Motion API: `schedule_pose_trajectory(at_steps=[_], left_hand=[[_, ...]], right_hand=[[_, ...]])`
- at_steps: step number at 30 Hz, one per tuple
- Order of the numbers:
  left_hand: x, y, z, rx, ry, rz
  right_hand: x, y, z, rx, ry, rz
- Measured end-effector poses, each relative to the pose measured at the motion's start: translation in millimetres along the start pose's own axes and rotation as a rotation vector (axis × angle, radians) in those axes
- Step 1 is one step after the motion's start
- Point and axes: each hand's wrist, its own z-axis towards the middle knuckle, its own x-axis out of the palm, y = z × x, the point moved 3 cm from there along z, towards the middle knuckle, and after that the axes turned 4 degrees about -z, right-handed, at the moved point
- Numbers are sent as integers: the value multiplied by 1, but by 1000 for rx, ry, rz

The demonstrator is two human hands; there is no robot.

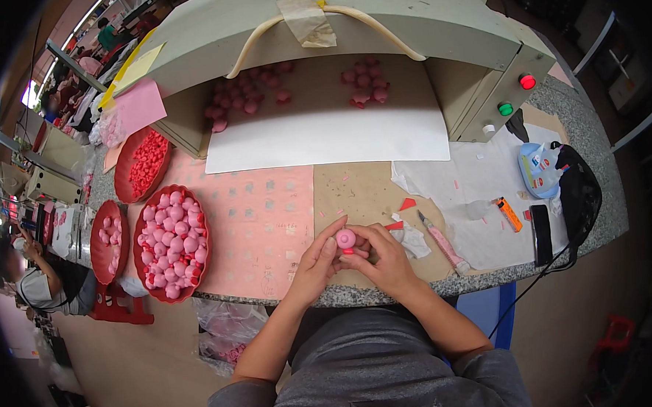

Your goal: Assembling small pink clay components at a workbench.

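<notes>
A small pink rounded figure with a red lower part (345, 238) is held between both hands above the near edge of the table. My left hand (317, 261) has its fingers closed around one side of the figure. From the other side, my right hand (384, 256) pinches it with thumb and fingers. Some fingertips are hidden behind the figure. Just right of my hands lie a craft knife with a pink handle (444, 245), a crumpled white tissue (416, 243) and a small red scrap (408, 203).
Left stands a red scalloped tray (205, 263) heaped with pink figures; two more red trays (121, 186) (96, 249) hold small parts. Ahead, a grey machine (376, 35) shelters more pink pieces (250, 89). An orange lighter (509, 214), phone (541, 235) and blue basket (537, 185) lie right. A co-worker (46, 281) sits left.
</notes>
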Motion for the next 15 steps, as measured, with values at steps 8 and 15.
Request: schedule_pose_trajectory(at_steps=[8,15], left_hand=[[3,-1,-3,7,-34,4],[4,0,-6,23,-36,118]], right_hand=[[0,0,-2,7,-20,5],[0,-4,-4,-10,-41,27]])
